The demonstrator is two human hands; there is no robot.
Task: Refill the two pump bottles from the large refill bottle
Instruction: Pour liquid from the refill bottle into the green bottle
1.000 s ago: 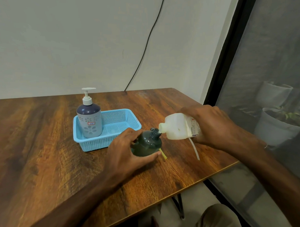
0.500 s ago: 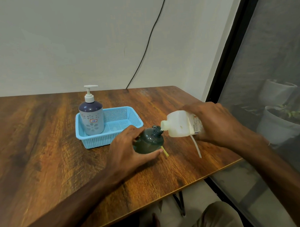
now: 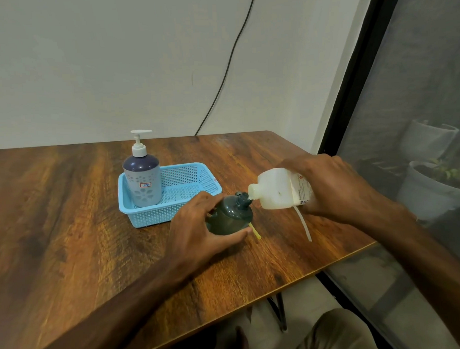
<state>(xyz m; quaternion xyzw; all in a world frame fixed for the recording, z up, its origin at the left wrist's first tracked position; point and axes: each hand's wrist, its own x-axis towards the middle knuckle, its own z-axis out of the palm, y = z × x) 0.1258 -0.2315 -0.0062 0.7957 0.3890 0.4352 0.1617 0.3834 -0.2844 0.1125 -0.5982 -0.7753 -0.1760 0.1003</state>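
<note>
Left hand (image 3: 199,225) is wrapping around the dark green pump bottle (image 3: 229,216), pinning it to the wooden table (image 3: 69,232) so it isn't sliding or tipping while it's being filled. Right hand (image 3: 328,186) is gripping the white refill bottle (image 3: 279,189) tipped nearly sideways, spout touching the green bottle's open neck, I'm guessing so nothing is spilling. Its wrist is cocked over, forearm reaching in from the right. A pump tube (image 3: 302,224) is hanging under that hand; a yellowish tube (image 3: 256,232) is lying by the green bottle. The blue pump bottle (image 3: 142,177), pump on, is standing in the blue basket (image 3: 187,181).
</note>
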